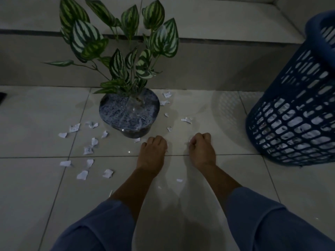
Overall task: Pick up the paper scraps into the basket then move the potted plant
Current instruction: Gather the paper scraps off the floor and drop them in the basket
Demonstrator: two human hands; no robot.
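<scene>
A potted plant (129,113) with striped green leaves stands on the tiled floor, its dark pot topped with speckled gravel. Several white paper scraps (88,149) lie scattered left of the pot, and a few more paper scraps (186,120) lie to its right. A blue slotted basket (297,113) at the right holds white paper. My left hand (153,149) rests knuckles-up on the floor just right of the pot's base, fingers curled, white paper showing at its edge. My right hand (200,146) is fisted beside it, a bit of paper peeking out at the thumb.
A grey step or ledge (217,69) runs across behind the plant. A dark object (2,97) sits at the far left edge. Small scraps (179,180) lie between my forearms. Blue sleeves cover both arms.
</scene>
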